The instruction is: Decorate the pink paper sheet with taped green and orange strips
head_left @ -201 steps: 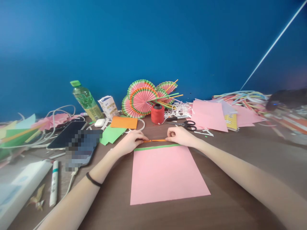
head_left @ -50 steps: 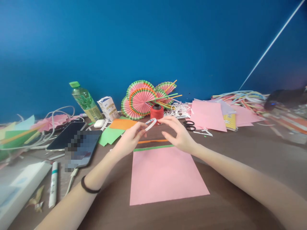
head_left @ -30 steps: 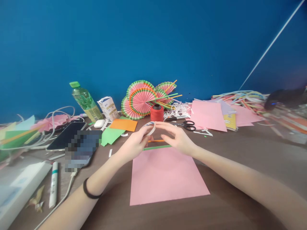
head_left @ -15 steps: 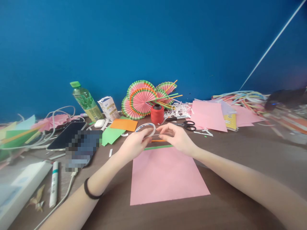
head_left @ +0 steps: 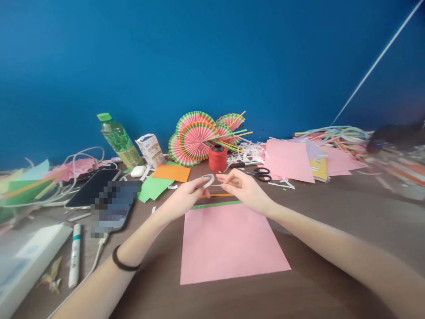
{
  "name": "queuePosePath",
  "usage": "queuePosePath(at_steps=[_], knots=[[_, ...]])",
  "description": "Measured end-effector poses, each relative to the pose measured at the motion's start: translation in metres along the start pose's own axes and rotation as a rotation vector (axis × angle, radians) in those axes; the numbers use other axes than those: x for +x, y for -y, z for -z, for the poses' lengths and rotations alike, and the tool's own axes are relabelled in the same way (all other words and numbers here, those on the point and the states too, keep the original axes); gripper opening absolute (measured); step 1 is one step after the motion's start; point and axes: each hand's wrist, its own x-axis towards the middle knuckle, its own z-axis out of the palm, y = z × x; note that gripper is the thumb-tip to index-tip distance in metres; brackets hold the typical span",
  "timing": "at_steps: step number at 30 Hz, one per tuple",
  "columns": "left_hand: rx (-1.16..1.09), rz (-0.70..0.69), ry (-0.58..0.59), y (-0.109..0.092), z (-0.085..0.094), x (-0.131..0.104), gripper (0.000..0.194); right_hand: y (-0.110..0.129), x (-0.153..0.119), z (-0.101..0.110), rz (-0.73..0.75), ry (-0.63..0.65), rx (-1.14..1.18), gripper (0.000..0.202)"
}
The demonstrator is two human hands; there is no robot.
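Note:
My left hand (head_left: 186, 196) is closed around a roll of tape (head_left: 209, 180), a white ring with blue marks inside, partly hidden by the fingers. Facing it, my right hand (head_left: 247, 191) has its thumb and fingertips pinched together. A thin pale strip spans the gap between both hands and looks like the tape's free end. Below them lies a flat sheet of pink paper (head_left: 232, 243) with a narrow green strip (head_left: 215, 205) along its far edge. Just beyond that edge is an orange strip (head_left: 217, 195), partly under my hands.
A red thread spool (head_left: 218, 159) stands ahead, before folded paper fans (head_left: 195, 138). Black-handled scissors (head_left: 262, 174) and pink sheets (head_left: 288, 159) lie to the right. Leftward are green paper (head_left: 155, 188), a phone (head_left: 121, 208), a marker (head_left: 75, 257) and a bottle (head_left: 119, 139).
My left hand has tilted the tape roll, so less of its ring shows, and shifted slightly left. The gap between my hands is wider. My right hand has barely moved.

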Motion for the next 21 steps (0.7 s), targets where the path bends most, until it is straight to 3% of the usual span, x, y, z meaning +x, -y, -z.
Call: queuePosePath(at_steps=[5,12,21], knots=[[0.103,0.017,-0.056,0.008,-0.002,0.001,0.037,-0.001,-0.001,-0.001,-0.031,-0.004,-0.063,0.013],[0.104,0.085,0.039,0.002,0.008,0.001,0.029,-0.007,0.005,0.007,-0.063,-0.041,-0.131,0.015],[0.123,0.074,-0.053,0.005,0.016,0.003,0.033,0.006,-0.007,-0.001,0.1,0.063,-0.068,0.009]])
